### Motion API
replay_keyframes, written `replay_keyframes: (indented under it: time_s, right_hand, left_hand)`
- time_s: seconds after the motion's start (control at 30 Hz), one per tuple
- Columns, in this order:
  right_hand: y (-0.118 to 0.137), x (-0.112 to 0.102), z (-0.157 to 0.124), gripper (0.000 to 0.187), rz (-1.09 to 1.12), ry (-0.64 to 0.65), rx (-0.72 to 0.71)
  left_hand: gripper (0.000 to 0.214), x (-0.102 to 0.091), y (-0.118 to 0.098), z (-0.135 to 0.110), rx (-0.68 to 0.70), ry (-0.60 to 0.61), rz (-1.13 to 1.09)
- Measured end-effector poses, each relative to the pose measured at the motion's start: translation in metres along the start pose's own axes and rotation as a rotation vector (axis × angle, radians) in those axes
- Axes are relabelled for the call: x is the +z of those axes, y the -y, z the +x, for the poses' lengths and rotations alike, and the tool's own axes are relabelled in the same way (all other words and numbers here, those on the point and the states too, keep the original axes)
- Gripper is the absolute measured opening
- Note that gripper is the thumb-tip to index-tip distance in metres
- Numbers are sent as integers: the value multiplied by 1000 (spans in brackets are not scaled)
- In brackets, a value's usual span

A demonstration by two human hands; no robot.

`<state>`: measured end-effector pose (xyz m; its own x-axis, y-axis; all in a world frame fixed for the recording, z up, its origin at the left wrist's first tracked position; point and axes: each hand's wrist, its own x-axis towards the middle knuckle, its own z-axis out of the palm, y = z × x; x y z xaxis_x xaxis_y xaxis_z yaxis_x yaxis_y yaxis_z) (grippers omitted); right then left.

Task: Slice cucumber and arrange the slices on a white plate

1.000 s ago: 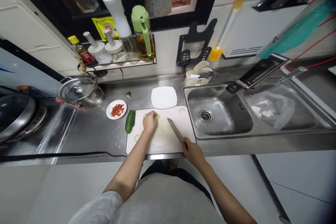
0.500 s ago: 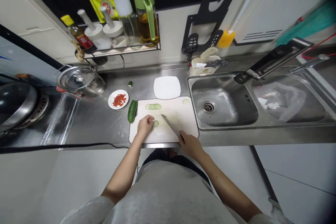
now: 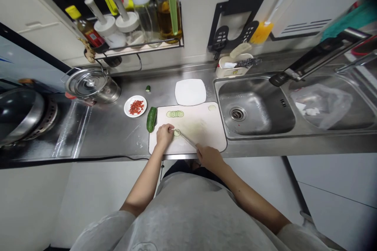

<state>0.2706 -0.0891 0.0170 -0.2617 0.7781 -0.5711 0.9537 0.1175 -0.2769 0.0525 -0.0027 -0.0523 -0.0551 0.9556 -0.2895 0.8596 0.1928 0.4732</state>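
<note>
My right hand [image 3: 210, 157] is closed round the handle of a kitchen knife [image 3: 187, 139], its blade slanting up and left over the cutting board [image 3: 203, 141]. The tip reaches a cucumber slice [image 3: 176, 133] lying on the board. Just left of that slice is my left hand [image 3: 165, 135], its fingers curled and thumb and fingertips pressed together; whatever they may pinch is too small to make out. A row of overlapping cucumber slices [image 3: 175, 113] lies farther up the board, and a single pale slice [image 3: 212, 108] rests in its far right corner. A thick piece of cucumber [image 3: 151, 119] leans along the board's left edge.
A white plate of chopped red pieces [image 3: 129, 111], a cucumber end [image 3: 148, 88] and a white square plate [image 3: 190, 92] stand behind the board. A steel sink [image 3: 256, 121] adjoins on the right. Left are a lidded pot [image 3: 108, 92] and a wok [image 3: 37, 115].
The knife has moved left, its tip now at the single slice beside my left hand. My left hand stays closed near that slice. The whole view has shifted slightly.
</note>
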Motion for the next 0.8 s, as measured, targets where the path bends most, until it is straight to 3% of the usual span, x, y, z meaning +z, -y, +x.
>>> replay_keyframes:
  time_s: [0.8]
  right_hand:
    - [13, -6, 4, 27, -81, 67, 17]
  left_hand:
    - [17, -4, -4, -1, -68, 9, -29]
